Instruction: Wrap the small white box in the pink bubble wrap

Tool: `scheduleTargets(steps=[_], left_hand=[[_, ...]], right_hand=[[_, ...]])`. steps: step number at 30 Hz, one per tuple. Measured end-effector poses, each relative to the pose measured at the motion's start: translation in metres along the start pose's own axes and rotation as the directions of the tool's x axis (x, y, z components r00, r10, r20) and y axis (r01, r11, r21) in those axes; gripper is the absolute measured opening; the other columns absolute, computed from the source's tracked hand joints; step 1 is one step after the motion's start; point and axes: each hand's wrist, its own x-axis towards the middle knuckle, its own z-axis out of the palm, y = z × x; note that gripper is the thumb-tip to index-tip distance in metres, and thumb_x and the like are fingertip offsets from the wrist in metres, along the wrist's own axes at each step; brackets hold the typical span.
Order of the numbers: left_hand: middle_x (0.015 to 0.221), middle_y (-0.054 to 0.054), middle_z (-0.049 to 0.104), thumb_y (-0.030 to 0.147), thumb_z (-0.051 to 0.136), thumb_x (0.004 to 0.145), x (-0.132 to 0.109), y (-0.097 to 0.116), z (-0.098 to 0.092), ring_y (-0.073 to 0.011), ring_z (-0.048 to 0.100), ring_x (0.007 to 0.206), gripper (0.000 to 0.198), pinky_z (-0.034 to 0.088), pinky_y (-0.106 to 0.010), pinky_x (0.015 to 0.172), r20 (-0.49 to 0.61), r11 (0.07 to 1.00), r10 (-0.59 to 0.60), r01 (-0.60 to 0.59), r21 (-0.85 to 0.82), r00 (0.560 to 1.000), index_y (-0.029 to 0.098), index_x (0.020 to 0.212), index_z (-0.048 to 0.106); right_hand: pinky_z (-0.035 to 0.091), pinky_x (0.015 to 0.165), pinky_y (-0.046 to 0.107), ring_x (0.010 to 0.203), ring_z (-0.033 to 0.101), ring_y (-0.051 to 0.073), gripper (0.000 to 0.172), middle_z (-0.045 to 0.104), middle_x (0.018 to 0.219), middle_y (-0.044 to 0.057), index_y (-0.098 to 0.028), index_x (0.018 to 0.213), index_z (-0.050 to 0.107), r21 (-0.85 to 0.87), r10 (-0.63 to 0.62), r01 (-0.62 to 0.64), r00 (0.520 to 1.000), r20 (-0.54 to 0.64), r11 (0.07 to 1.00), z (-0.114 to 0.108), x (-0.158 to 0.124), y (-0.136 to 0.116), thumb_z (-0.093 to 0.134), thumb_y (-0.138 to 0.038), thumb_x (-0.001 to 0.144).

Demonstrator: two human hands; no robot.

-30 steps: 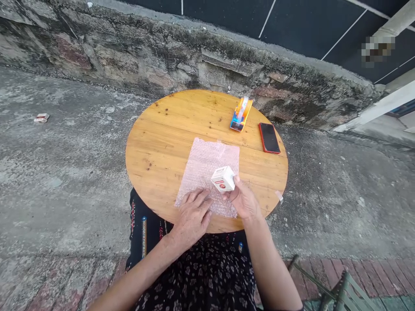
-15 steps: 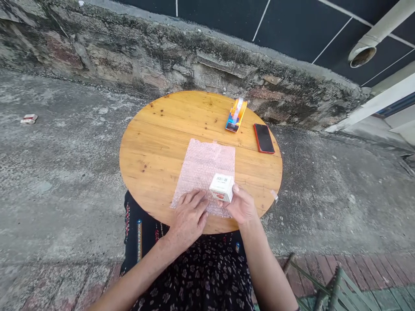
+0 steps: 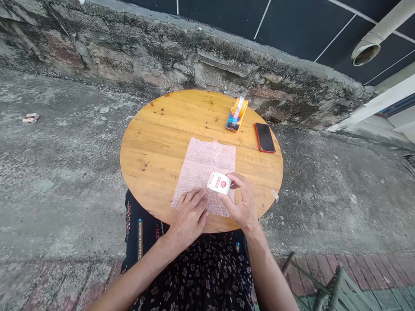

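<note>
Between the thumb and fingers of my right hand (image 3: 241, 198) is a small white box (image 3: 218, 183) with red print on the face turned up. It is over the near part of a pinkish sheet of bubble wrap (image 3: 210, 155); whether it touches the sheet I cannot tell. My left hand (image 3: 191, 211) lies flat with its fingers stretched out on the sheet's near left part, beside the box. The bubble wrap is spread on a round wooden table (image 3: 152, 142).
At the table's back stands a yellow and blue tape dispenser (image 3: 237, 114). A phone in a red case (image 3: 265, 138) lies near the right edge. A bit of clear tape (image 3: 275, 195) sticks out over the right rim. Behind runs a stone wall (image 3: 145, 60); a green chair (image 3: 340, 285) is at lower right.
My right hand has turned the box, so the red-printed face is now up instead of the barcode side. The fingers have shifted their grip on it. My left hand has stayed put.
</note>
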Motion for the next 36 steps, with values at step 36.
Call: scheduleTargets(steps=[36], left_hand=[[0.132, -0.010, 0.057, 0.014, 0.053, 0.086, 0.004, 0.004, -0.007, -0.0288, 0.043, 0.127, 0.027, 0.037, -0.049, 0.106, 0.041, 1.000, -0.020, 0.021, -0.016, 0.999, 0.016, 0.110, 0.063]], right_hand=[[0.048, 0.091, 0.038, 0.101, 0.060, 0.021, 0.043, 0.062, 0.116, 0.007, -0.023, 0.120, 0.055, -0.011, 0.137, -0.137, 0.977, 0.161, 0.990, 0.026, 0.018, 0.038, 0.068, -0.023, 0.079]])
